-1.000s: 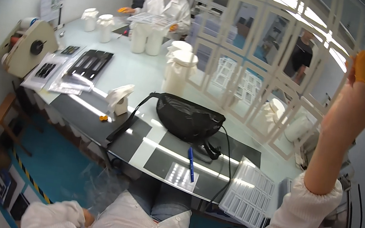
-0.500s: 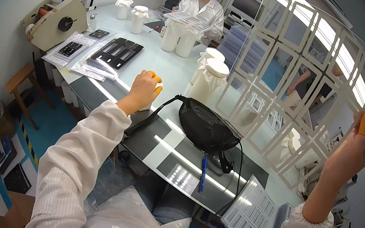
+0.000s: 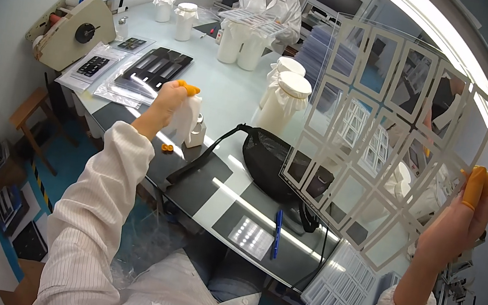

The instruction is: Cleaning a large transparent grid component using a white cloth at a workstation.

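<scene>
My left hand (image 3: 172, 99), with orange finger cots, pinches a white wiping cloth (image 3: 183, 122) that hangs down over the table. Beside the cloth stands a small white bottle (image 3: 197, 135). Raised at the right, my right hand (image 3: 466, 205) also wears orange finger cots and grips the edge of a large clear sheet (image 3: 393, 123) printed with rows of white rectangular frames. The sheet is tilted upright, and things behind it show through. Its lower left corner overlaps a black mesh bag (image 3: 265, 159) on the table.
Loose orange finger cots (image 3: 166, 148) lie near the table's front edge. A blue pen (image 3: 277, 233) and a stack of framed sheets (image 3: 341, 287) are at the front. White cloth-covered jars (image 3: 285, 104) stand beyond. Across the table, a co-worker (image 3: 270, 3) bends over another sheet (image 3: 254, 22).
My left hand has lifted away from the small bottle, up and left, with the white cloth now hanging from it. The clear sheet and my right hand have shifted slightly lower and left.
</scene>
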